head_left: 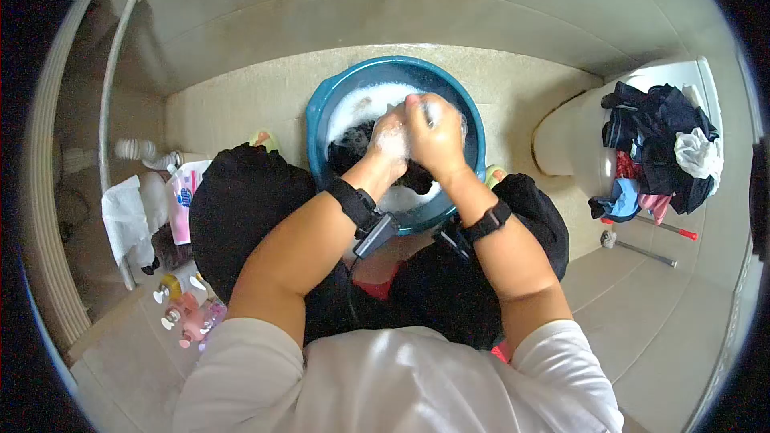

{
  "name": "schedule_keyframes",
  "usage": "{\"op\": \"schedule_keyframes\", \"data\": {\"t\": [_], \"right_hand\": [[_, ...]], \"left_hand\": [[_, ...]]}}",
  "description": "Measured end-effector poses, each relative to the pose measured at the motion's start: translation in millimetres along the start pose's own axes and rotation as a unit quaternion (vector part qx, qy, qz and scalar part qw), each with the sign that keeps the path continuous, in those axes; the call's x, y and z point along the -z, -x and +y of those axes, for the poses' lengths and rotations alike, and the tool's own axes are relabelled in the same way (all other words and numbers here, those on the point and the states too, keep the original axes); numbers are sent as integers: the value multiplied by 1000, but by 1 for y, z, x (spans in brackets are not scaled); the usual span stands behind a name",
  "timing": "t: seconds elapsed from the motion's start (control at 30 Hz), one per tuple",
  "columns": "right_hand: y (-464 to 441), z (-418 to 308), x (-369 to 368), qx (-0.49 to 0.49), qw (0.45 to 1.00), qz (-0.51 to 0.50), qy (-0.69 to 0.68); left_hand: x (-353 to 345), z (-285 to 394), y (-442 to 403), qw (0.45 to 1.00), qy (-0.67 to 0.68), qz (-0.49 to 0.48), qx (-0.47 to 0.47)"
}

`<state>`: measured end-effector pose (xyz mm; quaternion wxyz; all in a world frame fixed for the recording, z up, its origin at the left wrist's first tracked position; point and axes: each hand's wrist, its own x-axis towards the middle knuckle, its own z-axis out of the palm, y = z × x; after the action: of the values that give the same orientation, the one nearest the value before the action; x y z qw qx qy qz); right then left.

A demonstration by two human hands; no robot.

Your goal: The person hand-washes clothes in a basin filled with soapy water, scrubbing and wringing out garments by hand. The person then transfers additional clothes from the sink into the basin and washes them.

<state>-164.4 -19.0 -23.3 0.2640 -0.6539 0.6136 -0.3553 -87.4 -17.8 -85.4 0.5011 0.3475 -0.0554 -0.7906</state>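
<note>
We look down into a blue basin [318,103] on the floor between two black-trousered knees, with a dark cloth [347,147] lying wet inside it among white suds [370,104]. The left hand [391,144] and the right hand [438,135] meet over the middle of the basin, pressed close together and smeared with foam. We see the fingers of both curled inward, with the right thumb pointing up and away from the body, but we cannot tell whether a fold of cloth is caught between the palms. The relation that matters is between cloth and hands: the part we can see lies below them, spreading out past the left hand toward the left wall of the basin, with another dark patch showing under the wrists on the near side. Its visible length seems to slant from the far left to the near right, though the hands cover its middle and we cannot be sure of its full outline. The left hand is the nearer one to the larger visible part.
</note>
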Motion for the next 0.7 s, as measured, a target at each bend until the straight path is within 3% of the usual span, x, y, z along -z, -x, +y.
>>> {"op": "schedule_keyframes", "data": {"t": [0.03, 0.07, 0.1, 0.17, 0.23, 0.3, 0.33, 0.37, 0.4, 0.47, 0.5, 0.63, 0.67, 0.7], "right_hand": [[-6, 10, 2, -94, 994, -39, -35], [-12, 22, 3, -89, 995, -7, -47], [-15, 39, 3, -87, 994, 25, -60], [-19, 59, 7, -186, 982, -43, -11], [-20, 66, 8, -153, 988, -18, -14], [-21, 56, 15, -161, 972, -60, -162], [-17, 41, 25, -167, 963, -129, -167], [-11, 36, 18, 5, 987, -120, -104], [1, 0, 22, 16, 989, -135, -64], [21, -41, 15, 151, 984, -88, 24], [27, -55, 14, 206, 972, -66, 88], [19, -39, 3, 153, 984, -21, 90], [13, -22, 1, 123, 991, 4, 46], [3, -5, 0, 98, 995, 29, -1]], "left_hand": [[-3, 0, 0, 995, -86, 55, -15], [-5, 0, 7, 959, -252, 116, -57], [-2, 5, 7, 928, -364, 70, -34], [5, 3, 2, 889, -452, 72, -14], [11, 1, -4, 920, -389, 42, -1], [0, 16, 10, 946, -324, 14, 12], [-14, 32, 23, 970, -225, 85, 36], [-25, 44, 33, 979, -120, 154, 61], [-13, 46, 23, 982, 1, 135, 133], [27, 21, -4, 985, 135, -34, 107], [36, 15, -5, 960, 228, -130, 98], [25, 5, 6, 993, 79, -88, 26], [-4, 21, 26, 996, -72, 47, 8], [-27, 28, 36, 988, -139, 64, -5]]}}
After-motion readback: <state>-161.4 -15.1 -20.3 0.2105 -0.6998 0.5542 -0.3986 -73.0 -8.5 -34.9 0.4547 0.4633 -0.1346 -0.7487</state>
